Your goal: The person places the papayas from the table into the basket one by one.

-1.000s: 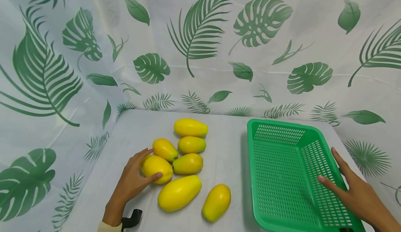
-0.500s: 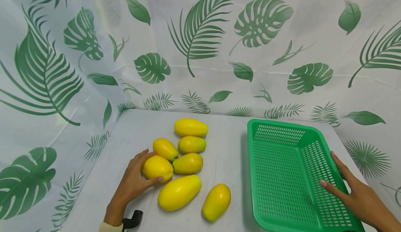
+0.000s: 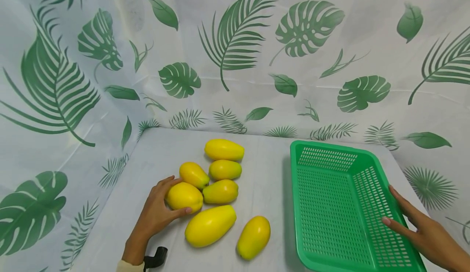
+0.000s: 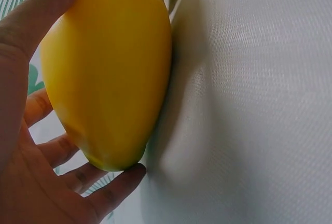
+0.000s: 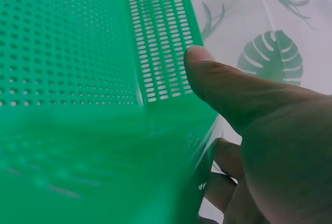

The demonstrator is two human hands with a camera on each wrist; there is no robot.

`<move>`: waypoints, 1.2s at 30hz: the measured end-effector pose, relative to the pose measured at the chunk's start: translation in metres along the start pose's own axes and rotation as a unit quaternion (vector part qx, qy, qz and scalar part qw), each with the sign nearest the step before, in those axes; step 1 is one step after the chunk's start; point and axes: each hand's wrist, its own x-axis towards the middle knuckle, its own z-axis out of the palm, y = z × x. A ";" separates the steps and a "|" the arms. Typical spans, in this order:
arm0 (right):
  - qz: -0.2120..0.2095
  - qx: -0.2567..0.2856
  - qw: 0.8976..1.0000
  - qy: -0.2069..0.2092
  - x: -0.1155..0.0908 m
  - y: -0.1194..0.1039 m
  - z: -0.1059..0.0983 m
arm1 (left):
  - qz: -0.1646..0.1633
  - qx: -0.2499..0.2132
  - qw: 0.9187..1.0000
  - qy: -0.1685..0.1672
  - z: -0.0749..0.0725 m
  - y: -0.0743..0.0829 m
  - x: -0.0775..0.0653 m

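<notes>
My left hand (image 3: 156,213) grips a plump yellow papaya (image 3: 185,197) on the left of the table, thumb on its near side. In the left wrist view, the fingers curl around the lower end of this papaya (image 4: 109,73), close beside the white cloth. At the right, a green perforated plastic basket (image 3: 296,206) stands with its open top up. My right hand (image 3: 427,227) holds the basket's right side. Seen from the right wrist, the thumb (image 5: 228,86) lies over the rim and the other fingers are along the outside wall.
Several more yellow papayas lie around the held one, among them one at the back (image 3: 224,149), a large one in front (image 3: 210,226) and one nearer the basket (image 3: 253,238). A leaf-printed curtain (image 3: 249,105) backs the white table (image 3: 266,182).
My right hand has slid a little toward the near right along the basket's rim. The left hand has settled slightly closer around its papaya, which has barely moved.
</notes>
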 end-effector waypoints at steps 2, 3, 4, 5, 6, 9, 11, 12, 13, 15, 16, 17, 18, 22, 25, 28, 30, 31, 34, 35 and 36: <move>0.000 0.001 1.000 -0.008 0.000 0.001 -0.001 | 0.000 0.001 1.000 0.002 0.000 -0.001 0.000; 0.000 0.003 1.000 -0.010 0.001 0.002 -0.001 | 0.000 0.001 1.000 0.002 0.000 -0.001 0.000; -0.002 0.004 1.000 -0.012 0.001 0.002 -0.001 | 0.000 0.001 1.000 0.002 0.001 -0.001 0.000; -0.004 0.004 1.000 -0.013 0.001 0.003 -0.002 | 0.000 0.000 1.000 0.002 0.001 -0.002 0.000; -0.007 0.001 1.000 -0.012 0.001 0.003 -0.002 | 0.000 0.000 1.000 0.002 0.001 -0.002 0.000; -0.016 0.004 1.000 -0.013 0.001 0.005 -0.002 | 0.001 0.000 1.000 0.004 0.001 -0.002 0.000; -0.023 0.006 1.000 -0.014 0.002 0.007 -0.002 | 0.002 0.000 1.000 0.006 0.001 -0.003 0.000; -0.027 0.007 1.000 -0.015 0.003 0.008 -0.002 | 0.003 0.000 1.000 0.007 0.001 -0.003 0.000; -0.028 0.008 0.999 -0.018 0.003 0.009 -0.003 | 0.004 0.000 1.000 0.008 0.001 -0.004 0.000; -0.033 0.007 0.999 -0.020 0.004 0.012 -0.003 | 0.005 -0.002 1.000 0.010 0.001 -0.004 0.000; -0.035 0.009 0.999 -0.021 0.004 0.013 -0.003 | 0.006 -0.003 1.000 0.011 0.001 -0.005 0.000; -0.038 0.013 0.999 -0.021 0.004 0.014 -0.004 | 0.007 -0.004 1.000 0.012 0.001 -0.005 0.000; -0.040 0.018 0.999 -0.021 0.004 0.015 -0.003 | 0.008 -0.005 1.000 0.012 0.001 -0.005 0.000; -0.067 0.044 0.997 -0.012 0.002 0.024 0.000 | 0.011 -0.005 1.000 0.014 0.001 -0.005 0.000; -0.091 0.052 0.994 0.006 0.000 0.031 0.007 | 0.011 -0.002 1.000 0.015 0.000 -0.005 0.000; -0.111 0.054 0.992 0.023 0.000 0.036 0.013 | 0.009 -0.001 1.000 0.016 -0.001 -0.006 -0.001; -0.120 0.051 0.991 0.034 0.001 0.038 0.016 | 0.007 -0.002 1.000 0.017 -0.001 -0.006 -0.001; -0.120 0.056 0.991 0.033 0.002 0.039 0.017 | 0.007 -0.003 1.000 0.017 0.000 -0.007 -0.001; -0.119 0.056 0.991 0.040 0.005 0.040 0.018 | 0.006 -0.004 1.000 0.017 0.000 -0.007 0.000; -0.117 0.055 0.991 0.043 0.006 0.040 0.018 | 0.006 -0.004 1.000 0.018 0.001 -0.007 0.000; -0.117 0.058 0.990 0.046 0.007 0.040 0.018 | 0.006 -0.004 1.000 0.019 0.001 -0.006 -0.001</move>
